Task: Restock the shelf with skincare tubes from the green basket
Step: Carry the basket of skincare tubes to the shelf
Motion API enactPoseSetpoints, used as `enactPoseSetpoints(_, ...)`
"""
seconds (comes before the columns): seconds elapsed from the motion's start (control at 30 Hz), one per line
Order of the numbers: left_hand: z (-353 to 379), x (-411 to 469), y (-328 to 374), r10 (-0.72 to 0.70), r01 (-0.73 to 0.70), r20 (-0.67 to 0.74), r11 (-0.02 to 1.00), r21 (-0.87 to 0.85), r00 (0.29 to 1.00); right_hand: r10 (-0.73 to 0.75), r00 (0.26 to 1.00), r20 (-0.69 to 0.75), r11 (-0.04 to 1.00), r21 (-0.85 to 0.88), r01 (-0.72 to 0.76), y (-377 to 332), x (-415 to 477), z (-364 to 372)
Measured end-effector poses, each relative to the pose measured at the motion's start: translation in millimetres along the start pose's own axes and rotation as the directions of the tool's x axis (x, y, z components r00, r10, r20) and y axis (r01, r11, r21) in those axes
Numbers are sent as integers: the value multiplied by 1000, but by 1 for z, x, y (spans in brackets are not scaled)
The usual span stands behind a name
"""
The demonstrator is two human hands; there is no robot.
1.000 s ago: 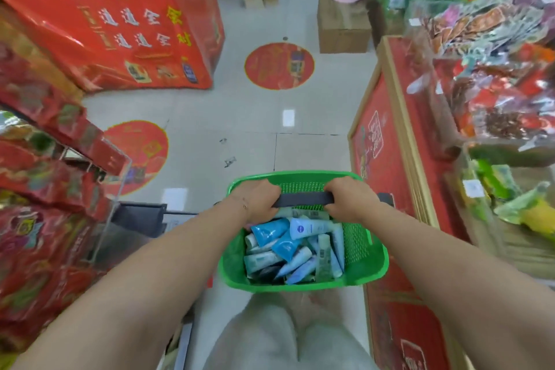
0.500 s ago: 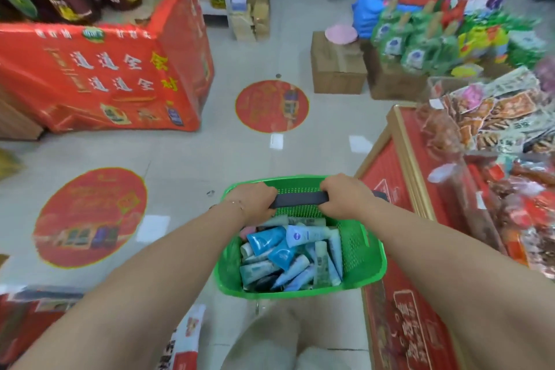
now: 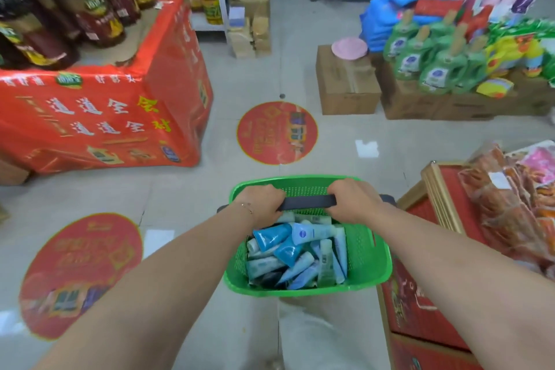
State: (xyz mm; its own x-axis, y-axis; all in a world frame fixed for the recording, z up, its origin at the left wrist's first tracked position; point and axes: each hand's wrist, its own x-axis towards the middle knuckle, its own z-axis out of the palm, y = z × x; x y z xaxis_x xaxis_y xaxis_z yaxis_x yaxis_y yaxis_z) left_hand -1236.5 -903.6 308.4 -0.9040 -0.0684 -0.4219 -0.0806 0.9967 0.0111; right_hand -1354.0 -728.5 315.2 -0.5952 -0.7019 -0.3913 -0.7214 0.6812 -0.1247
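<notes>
Left hand clenched round the dark handle at its 9 o'clock end; right hand clenched round the 3 o'clock end. Skincare tubes lie heaped in the green basket, just under both fists toward 6 o'clock, about equally near each. Target shelf not identifiable.

The green basket is a plastic carrier with perforated mesh walls and a solid rolled rim. It hangs in front of my legs, above the floor. Its dark handle spans the opening from side to side; my left hand grips the left end and my right hand grips the right end. The skincare tubes lie loose in a jumbled, overlapping heap on the basket bottom, mostly on their sides. Colours range from white and pale blue to mid blue; one pale tube near the top carries a round dark-blue logo.
</notes>
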Motion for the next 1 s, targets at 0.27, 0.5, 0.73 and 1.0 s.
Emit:
enactPoseSetpoints(0.27, -77, 134, -80, -55, 56, 34, 998, -40, 998, -44, 997, 64, 999, 9, 44, 42, 158, -88)
enactPoseSetpoints(0.5, -130, 240, -154, -63, 64, 17, 997, -45, 998, -68, 996, 55, 998, 0, 68, 66, 281, -152)
enactPoseSetpoints(0.73, -178, 358, -240, -28, 28, 5, 1000, -8, 1000, -2, 999, 43, 999, 45, 0, 86, 417, -205)
enactPoseSetpoints(1.0, -283, 489, -346, 46, -43, -72, 998, 47, 996, 39, 998, -54, 997, 61, -36, 114, 566, -303)
